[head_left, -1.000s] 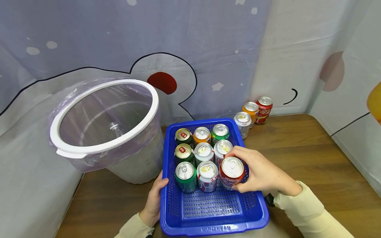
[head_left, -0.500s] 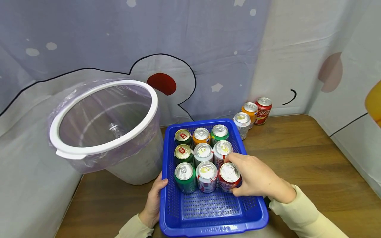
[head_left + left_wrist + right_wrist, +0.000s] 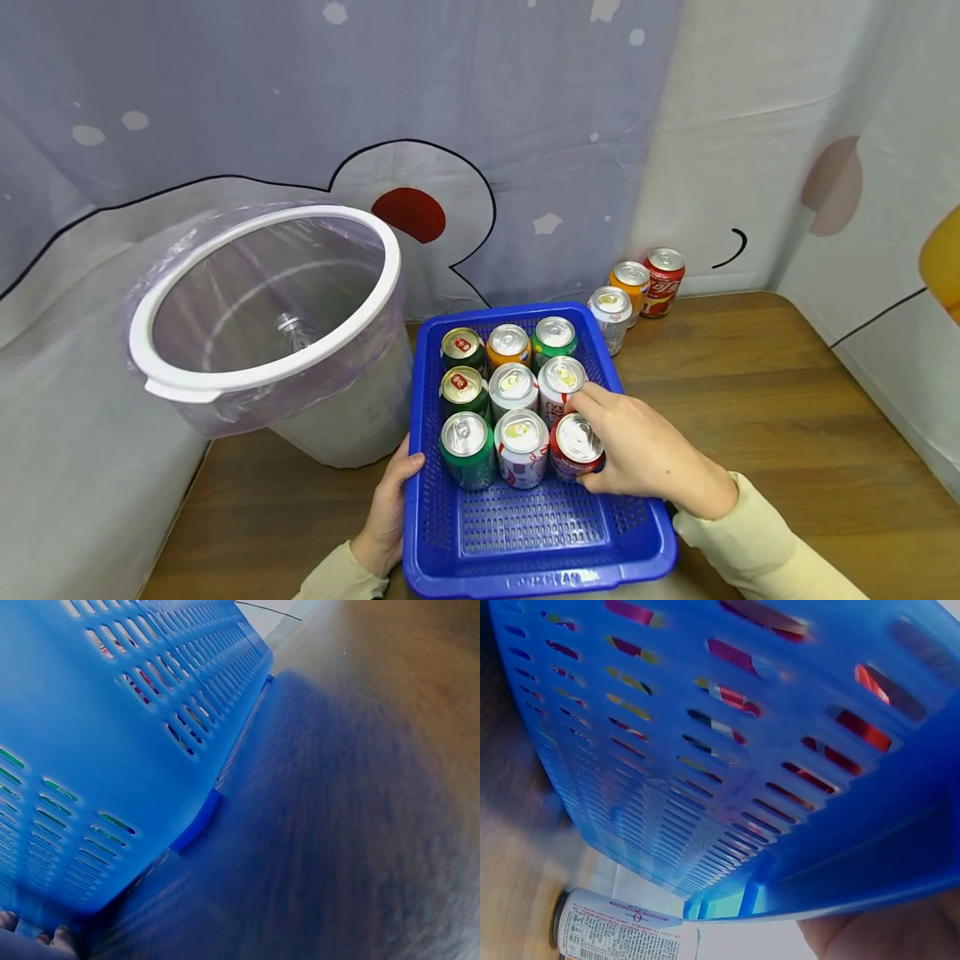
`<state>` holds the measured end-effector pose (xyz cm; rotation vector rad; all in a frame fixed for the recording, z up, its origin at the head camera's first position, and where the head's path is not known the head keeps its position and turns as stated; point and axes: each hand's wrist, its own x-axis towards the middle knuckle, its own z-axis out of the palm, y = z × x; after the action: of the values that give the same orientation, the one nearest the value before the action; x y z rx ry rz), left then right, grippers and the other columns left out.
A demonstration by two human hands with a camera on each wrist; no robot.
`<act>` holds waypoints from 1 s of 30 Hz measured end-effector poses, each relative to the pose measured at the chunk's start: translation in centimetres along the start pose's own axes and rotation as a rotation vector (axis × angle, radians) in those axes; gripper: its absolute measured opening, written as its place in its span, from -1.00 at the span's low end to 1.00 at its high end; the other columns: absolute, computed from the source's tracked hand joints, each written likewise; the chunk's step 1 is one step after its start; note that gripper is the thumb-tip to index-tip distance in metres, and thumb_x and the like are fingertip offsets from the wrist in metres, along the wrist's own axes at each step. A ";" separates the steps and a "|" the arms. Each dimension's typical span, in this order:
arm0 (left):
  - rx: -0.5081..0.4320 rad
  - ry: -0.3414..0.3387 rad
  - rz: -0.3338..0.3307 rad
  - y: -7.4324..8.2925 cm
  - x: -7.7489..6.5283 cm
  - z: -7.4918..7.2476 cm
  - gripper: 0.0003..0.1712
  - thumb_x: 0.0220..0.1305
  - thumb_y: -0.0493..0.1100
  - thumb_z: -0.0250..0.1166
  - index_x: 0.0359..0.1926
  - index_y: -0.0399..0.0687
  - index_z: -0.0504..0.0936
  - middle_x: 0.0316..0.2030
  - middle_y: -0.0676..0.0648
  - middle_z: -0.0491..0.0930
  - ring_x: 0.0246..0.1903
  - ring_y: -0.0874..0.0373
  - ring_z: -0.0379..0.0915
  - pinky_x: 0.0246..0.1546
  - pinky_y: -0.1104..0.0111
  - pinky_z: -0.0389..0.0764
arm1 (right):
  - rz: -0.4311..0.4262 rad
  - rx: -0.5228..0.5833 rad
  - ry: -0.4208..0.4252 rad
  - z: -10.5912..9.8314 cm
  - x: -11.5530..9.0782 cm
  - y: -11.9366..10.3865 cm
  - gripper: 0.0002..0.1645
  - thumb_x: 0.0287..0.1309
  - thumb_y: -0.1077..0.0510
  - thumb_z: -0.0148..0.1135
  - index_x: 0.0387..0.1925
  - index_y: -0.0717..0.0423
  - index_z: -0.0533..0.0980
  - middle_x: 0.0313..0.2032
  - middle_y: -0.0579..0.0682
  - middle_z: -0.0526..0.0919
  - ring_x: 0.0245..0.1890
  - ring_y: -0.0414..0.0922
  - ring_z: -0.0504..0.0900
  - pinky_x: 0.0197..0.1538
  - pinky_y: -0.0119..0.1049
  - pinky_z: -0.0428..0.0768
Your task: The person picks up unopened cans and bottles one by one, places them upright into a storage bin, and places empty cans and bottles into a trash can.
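Observation:
A blue plastic basket (image 3: 531, 525) with slotted walls stands on the table and holds rows of soda cans. On its left rim my left hand (image 3: 388, 507) grips, the thumb over the edge. The left wrist view catches those fingertips (image 3: 63, 941) low beside the slotted wall. My right hand (image 3: 651, 457) holds a red can (image 3: 576, 440) at the right end of the front row, fingers and thumb around its side. Left of it stand a white can (image 3: 522, 467) and a green can (image 3: 467, 467). In the right wrist view the basket wall (image 3: 697, 772) covers most of the held can.
Behind the basket's right corner stand a white can (image 3: 611, 321), an orange can (image 3: 632, 279) and a red cola can (image 3: 663, 287). A large bin (image 3: 341, 425) with a white rim and clear liner is at left, a clear bottle (image 3: 296, 332) inside. Curtains surround the wooden table (image 3: 757, 400).
My right hand has lowered the red can into the basket's front row, level with the cans beside it. My left hand has stayed on the rim.

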<state>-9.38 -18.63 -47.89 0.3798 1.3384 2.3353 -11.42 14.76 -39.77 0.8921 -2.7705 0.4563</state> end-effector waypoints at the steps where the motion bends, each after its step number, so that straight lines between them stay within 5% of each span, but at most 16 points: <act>1: 0.002 0.000 -0.001 0.0 0.0 0.0 -0.27 0.50 -0.14 -0.31 0.64 0.08 -0.18 0.40 0.11 0.37 0.30 0.20 0.39 0.34 0.20 0.42 | 0.002 -0.002 0.001 0.0 0.0 0.0 -0.14 -0.59 -0.05 0.75 -0.09 -0.04 0.50 -0.19 -0.21 0.53 -0.31 -0.22 0.60 -0.21 -0.21 0.64; 30: 0.013 0.010 -0.018 0.2 -0.1 0.2 -0.26 0.51 -0.12 -0.32 0.65 0.10 -0.22 0.42 0.11 0.34 0.32 0.21 0.37 0.35 0.18 0.39 | 0.036 -0.060 0.060 -0.1 -0.2 -0.8 -0.08 -0.48 -0.07 0.82 -0.06 0.05 0.43 -0.17 -0.08 0.59 -0.28 -0.12 0.66 -0.18 -0.14 0.67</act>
<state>-9.23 -18.60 -47.66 0.3596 1.3568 2.3176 -10.83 14.32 -39.51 0.8031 -2.7342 0.3973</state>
